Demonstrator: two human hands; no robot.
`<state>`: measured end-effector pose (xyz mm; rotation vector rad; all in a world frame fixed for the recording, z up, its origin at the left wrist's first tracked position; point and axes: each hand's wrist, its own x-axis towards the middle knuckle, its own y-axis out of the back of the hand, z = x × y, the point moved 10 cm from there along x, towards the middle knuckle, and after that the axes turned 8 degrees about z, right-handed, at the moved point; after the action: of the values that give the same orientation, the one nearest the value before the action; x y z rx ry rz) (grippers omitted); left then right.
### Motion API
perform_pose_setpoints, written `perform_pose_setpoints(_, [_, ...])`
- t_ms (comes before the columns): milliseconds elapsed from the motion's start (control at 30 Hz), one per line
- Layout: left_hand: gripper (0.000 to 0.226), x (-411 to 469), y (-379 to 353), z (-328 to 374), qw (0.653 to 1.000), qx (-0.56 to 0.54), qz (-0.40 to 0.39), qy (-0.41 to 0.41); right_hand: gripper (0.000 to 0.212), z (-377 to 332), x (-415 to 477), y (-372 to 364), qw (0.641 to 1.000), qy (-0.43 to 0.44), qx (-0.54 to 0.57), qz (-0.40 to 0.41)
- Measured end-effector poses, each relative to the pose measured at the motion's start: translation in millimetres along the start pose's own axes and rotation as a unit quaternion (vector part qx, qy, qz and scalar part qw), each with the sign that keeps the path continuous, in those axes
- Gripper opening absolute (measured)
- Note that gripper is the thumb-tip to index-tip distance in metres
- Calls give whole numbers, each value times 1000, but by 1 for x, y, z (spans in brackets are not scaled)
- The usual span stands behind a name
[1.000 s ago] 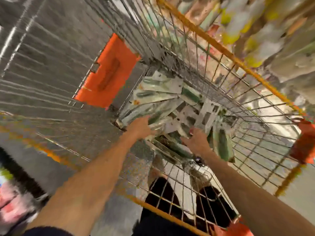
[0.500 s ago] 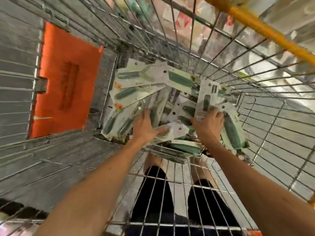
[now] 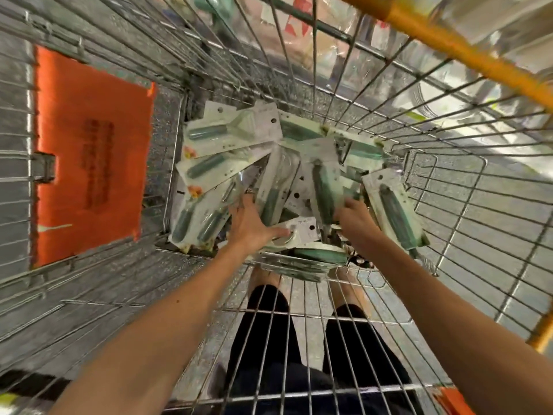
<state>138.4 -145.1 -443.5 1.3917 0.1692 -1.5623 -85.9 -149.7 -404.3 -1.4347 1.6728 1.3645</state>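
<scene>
- The wire cart (image 3: 466, 202) fills the view, seen from above, its mesh walls sloping down to a narrow floor
- An orange panel (image 3: 89, 151) hangs on the cart's left wall
- A yellow rail (image 3: 449, 46) runs along the cart's top right rim
- The person's legs in black shorts (image 3: 263, 339) show through the cart's near wall
- A pile of blister packs (image 3: 233, 136), each with a green-handled tool, lies jumbled on the cart's floor
- The left hand (image 3: 250, 226) lies released on the pile near the cart's near wall, fingers spread flat and thumb stretched across one white pack (image 3: 302, 232)
- The right hand (image 3: 357, 218) reaches into the pile towards the cart's right wall; its fingertips sink among the packs, so I cannot tell whether it grasps one
</scene>
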Motion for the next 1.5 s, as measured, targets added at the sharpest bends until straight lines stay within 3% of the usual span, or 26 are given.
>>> perform_pose_setpoints(133, [120, -13, -9, 7, 998, -24, -61, -24, 21, 16, 7, -5, 998, -58, 39, 3])
perform_pose_setpoints(233, [125, -28, -24, 12, 993, 9, -104, -53, 13, 25, 5, -11, 997, -72, 18, -18])
perform_pose_setpoints(567, [92, -25, -9, 24, 987, -60, -151, -11, 10, -10, -2, 0, 999, -15, 31, -23])
perform_pose_setpoints(700, [62, -29, -7, 37, 968, -111, -225, 27, 4, -30, -11, 21, 999, 22, 39, 3])
perform_pose_setpoints(767, [44, -32, -8, 39, 957, -140, -248, 52, 11, -32, -17, 27, 999, 23, 45, 5])
perform_pose_setpoints(900, [27, -42, 3, 40, 960, -117, -245, 72, 16, -30, -29, 30, 998, 23, 55, 9])
perform_pose_setpoints(967, [31, -49, 12, 37, 961, -112, -240, 84, 15, -24, -35, 25, 997, 2, 82, 3])
perform_pose_setpoints(1133, [15, -81, 25, 33, 948, -106, -277, 113, 23, -12, -55, 17, 990, -43, 132, -28])
perform_pose_setpoints(1433, [26, -145, 81, 74, 973, -67, -218, 13, 25, -30, -129, 45, 968, 26, 228, -105])
perform_pose_setpoints(1500, [27, -165, 95, 88, 977, -75, -197, -29, 14, -40, -157, 61, 955, 71, 256, -133])
